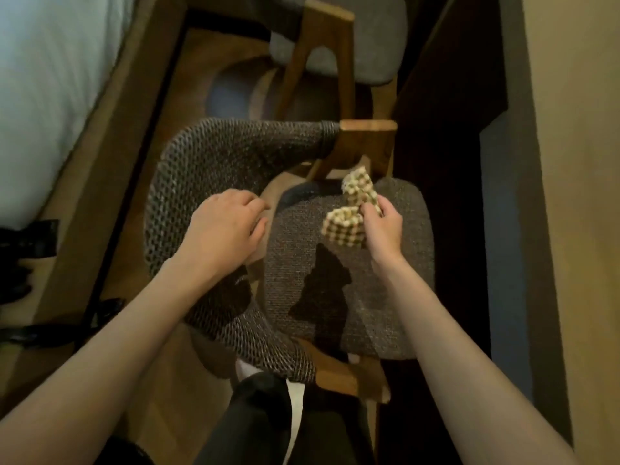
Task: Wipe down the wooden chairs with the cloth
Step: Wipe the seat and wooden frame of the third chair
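- Forearms (453,347) are reaching in: right hand (384,231) pinching cloth (352,209) over near chair (369,313), left hand (228,226) resting loose-fingered on its backrest (201,156).
- Wooden frames (365,135) (far chair (355,38) too) are seemingly awaiting wiping.

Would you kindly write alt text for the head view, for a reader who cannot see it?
Seen from above, a person's right hand grips a checked cloth over the grey fabric seat of a wooden-framed chair, while the left hand rests on its woven backrest. A second chair stands just beyond.
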Action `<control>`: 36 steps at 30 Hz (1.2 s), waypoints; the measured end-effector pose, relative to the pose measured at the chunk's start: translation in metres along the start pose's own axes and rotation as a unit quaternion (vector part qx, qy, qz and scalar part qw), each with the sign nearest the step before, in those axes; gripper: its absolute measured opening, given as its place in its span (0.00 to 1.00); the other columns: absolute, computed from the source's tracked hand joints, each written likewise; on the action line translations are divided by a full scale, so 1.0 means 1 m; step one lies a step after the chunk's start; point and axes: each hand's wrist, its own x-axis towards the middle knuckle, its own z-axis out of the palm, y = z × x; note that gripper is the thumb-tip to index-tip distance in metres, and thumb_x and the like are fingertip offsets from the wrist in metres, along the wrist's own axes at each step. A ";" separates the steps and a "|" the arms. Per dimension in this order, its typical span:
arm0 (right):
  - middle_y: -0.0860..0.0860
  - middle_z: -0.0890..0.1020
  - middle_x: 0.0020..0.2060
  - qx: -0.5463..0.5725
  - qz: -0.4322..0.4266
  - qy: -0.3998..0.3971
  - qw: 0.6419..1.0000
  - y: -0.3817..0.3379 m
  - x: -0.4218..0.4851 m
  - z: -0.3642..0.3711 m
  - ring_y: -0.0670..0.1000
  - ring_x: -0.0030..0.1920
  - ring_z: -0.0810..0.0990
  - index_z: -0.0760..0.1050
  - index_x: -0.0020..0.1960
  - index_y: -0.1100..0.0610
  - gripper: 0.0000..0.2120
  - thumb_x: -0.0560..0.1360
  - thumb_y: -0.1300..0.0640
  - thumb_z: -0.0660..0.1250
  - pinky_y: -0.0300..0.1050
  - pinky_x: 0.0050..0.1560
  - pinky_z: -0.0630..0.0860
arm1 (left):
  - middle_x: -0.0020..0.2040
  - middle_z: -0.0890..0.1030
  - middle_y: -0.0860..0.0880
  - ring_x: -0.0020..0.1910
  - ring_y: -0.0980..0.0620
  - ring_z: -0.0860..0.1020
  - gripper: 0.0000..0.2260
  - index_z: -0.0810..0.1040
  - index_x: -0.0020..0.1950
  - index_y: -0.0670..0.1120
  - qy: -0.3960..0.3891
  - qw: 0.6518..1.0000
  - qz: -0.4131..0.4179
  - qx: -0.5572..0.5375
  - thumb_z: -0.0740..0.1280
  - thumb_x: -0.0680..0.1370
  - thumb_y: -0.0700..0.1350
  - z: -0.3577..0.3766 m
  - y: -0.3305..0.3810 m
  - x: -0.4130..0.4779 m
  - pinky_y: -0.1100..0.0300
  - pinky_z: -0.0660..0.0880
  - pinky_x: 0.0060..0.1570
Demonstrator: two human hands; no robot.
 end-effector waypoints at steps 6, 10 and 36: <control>0.50 0.75 0.65 -0.087 -0.093 -0.107 0.986 -0.070 0.061 0.096 0.51 0.64 0.72 0.70 0.69 0.51 0.22 0.75 0.54 0.60 0.54 0.67 0.69 | 0.70 0.70 0.42 0.73 0.42 0.62 0.16 0.77 0.64 0.44 0.018 0.993 -0.061 0.100 0.65 0.77 0.46 -0.009 -0.035 0.034 0.42 0.52 0.73; 0.50 0.70 0.70 -0.150 -0.182 -0.192 0.953 -0.072 0.080 0.153 0.49 0.70 0.66 0.68 0.71 0.55 0.23 0.77 0.59 0.62 0.37 0.68 0.58 | 0.78 0.53 0.46 0.77 0.44 0.49 0.26 0.64 0.74 0.50 -0.026 0.983 -0.094 0.153 0.63 0.77 0.50 0.000 -0.058 0.042 0.44 0.45 0.74; 0.57 0.72 0.62 -0.206 -0.181 -0.283 0.919 -0.026 0.091 0.148 0.53 0.61 0.71 0.61 0.74 0.58 0.22 0.80 0.63 0.54 0.35 0.57 0.63 | 0.78 0.53 0.44 0.77 0.43 0.52 0.29 0.57 0.77 0.45 0.008 0.980 -0.127 0.154 0.63 0.78 0.45 0.008 -0.056 0.041 0.47 0.50 0.75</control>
